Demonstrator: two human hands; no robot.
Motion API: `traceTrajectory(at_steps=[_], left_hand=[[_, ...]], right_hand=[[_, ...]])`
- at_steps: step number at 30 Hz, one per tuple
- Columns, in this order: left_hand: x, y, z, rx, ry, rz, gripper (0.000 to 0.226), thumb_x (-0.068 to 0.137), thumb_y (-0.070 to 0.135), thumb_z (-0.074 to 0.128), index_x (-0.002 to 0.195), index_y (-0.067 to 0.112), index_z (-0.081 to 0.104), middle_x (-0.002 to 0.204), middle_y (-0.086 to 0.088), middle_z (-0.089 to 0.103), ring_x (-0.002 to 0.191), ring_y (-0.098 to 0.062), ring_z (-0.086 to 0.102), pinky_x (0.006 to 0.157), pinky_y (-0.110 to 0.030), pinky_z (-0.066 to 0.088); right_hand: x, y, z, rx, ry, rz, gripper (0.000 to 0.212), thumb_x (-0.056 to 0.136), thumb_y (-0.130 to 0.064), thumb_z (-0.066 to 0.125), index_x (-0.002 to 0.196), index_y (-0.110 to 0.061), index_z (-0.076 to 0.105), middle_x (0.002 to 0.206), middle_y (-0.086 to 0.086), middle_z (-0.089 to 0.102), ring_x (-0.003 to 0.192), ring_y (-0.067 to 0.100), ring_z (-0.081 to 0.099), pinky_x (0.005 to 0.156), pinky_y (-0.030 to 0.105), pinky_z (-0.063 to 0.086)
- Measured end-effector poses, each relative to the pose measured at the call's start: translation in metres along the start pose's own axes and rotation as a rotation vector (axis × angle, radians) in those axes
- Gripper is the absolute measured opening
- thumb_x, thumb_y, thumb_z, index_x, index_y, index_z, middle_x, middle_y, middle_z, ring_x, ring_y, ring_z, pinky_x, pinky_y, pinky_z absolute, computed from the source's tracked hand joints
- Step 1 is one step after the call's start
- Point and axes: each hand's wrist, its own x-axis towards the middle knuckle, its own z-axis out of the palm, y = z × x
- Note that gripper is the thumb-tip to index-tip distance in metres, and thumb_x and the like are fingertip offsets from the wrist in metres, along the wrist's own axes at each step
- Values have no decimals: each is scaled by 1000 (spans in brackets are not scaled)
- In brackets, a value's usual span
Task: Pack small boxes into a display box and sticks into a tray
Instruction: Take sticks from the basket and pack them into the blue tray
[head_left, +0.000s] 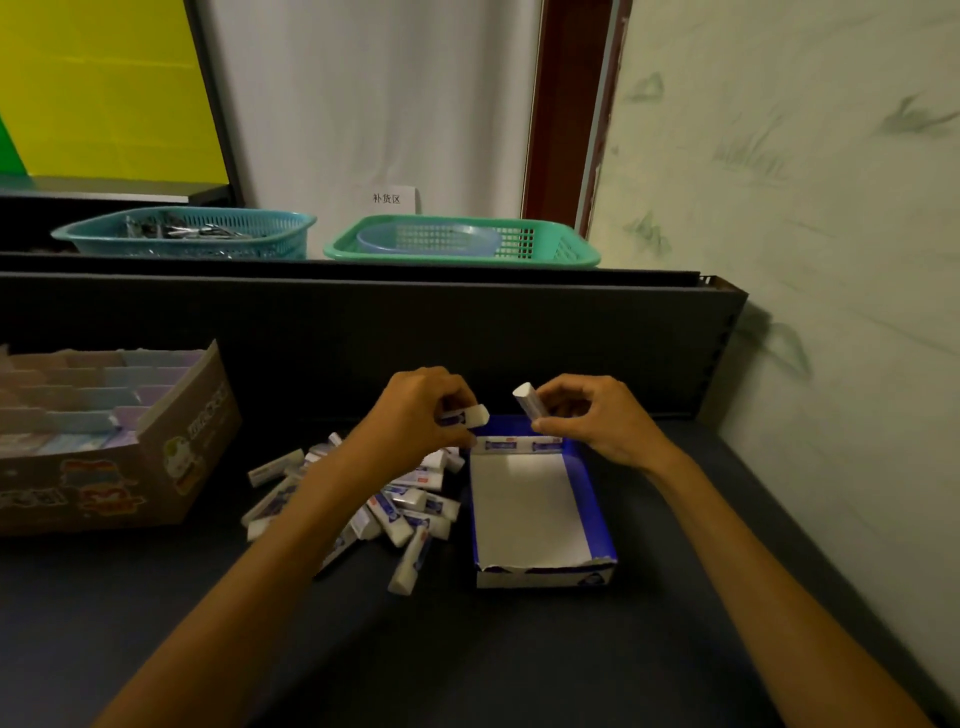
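Seen from above, looking down at a dark bench (519, 649). Left hand (415, 410) with fingers (457, 402) pinched on a small white box (470, 415), held level just above the far left corner of the display box (592, 499). Right hand (597, 421) gripping a second small box (527, 400), tilted nearly upright over the far edge.

Blue-and-white display box at centre, open, almost empty: only one row lying along its wall at 12 o'clock. Loose pile of small boxes (395, 504) touching its side at 9 o'clock.

Step in hand, by judgement: filling the display box, barely begun. Next move likely calls for laying both boxes flat beside that first row.

Brown divided carton (171, 457) further out at 9 o'clock; printing unreadable. Paper sign (387, 199) at 12 o'clock reading "补货区". Box labels too blurred to read.
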Motion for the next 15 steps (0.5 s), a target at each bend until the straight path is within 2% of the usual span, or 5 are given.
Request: traceTrajectory(at_steps=[4, 5, 8, 11, 15], left_hand=[[16, 11, 9, -95, 77, -45, 34, 73, 25, 77, 102, 21, 59, 96, 10, 51, 89, -8, 52, 77, -20, 47], [19, 13, 11, -118, 90, -48, 34, 73, 25, 77, 102, 22, 59, 96, 10, 51, 88, -6, 53, 77, -19, 47], [24, 14, 19, -174, 104, -82, 33, 75, 28, 75, 100, 27, 54, 95, 12, 48, 79, -1, 50, 66, -10, 41], [24, 13, 27, -206, 110, -126, 33, 74, 29, 76, 96, 31, 51, 95, 11, 47, 76, -1, 50, 61, -10, 38], [24, 11, 31, -353, 108, -181, 33, 72, 25, 77, 94, 30, 53, 83, 10, 59, 71, 0, 60, 57, -11, 45]], right_hand=[[5, 10, -5, 85, 11, 12, 28, 83, -21, 71, 107, -32, 61, 101, -16, 64, 92, -6, 61, 73, 13, 50], [6, 12, -6, 104, 9, 12, 28, 84, -21, 70, 107, -33, 61, 102, -16, 64, 93, -6, 61, 74, 12, 50], [10, 17, -7, 169, 4, 10, 27, 84, -19, 69, 105, -34, 61, 104, -16, 65, 96, -7, 61, 75, 10, 49], [11, 22, -5, 221, -8, 6, 25, 84, -20, 69, 105, -34, 62, 104, -12, 67, 97, -3, 63, 77, 14, 51], [12, 23, -3, 268, -43, -24, 26, 85, -18, 68, 105, -33, 62, 104, -10, 67, 98, 1, 64, 79, 17, 53]])
